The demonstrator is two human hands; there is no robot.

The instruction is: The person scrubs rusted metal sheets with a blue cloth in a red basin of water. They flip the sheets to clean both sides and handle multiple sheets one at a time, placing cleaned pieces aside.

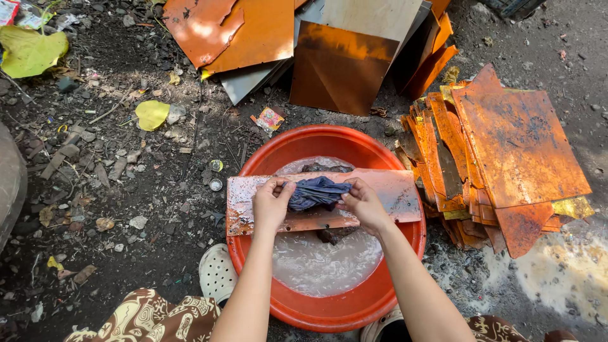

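Left hand point(271, 204): clamped on blue rag point(316, 192).
Right hand point(362, 202): clamped on rag too.
Technique: rub firmly along rusty sheet point(392, 190), steadied across red basin point(329, 310).

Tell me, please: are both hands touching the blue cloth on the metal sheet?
Touching. The head view shows the left hand and right hand gripping the blue cloth from either side, over the metal sheet.
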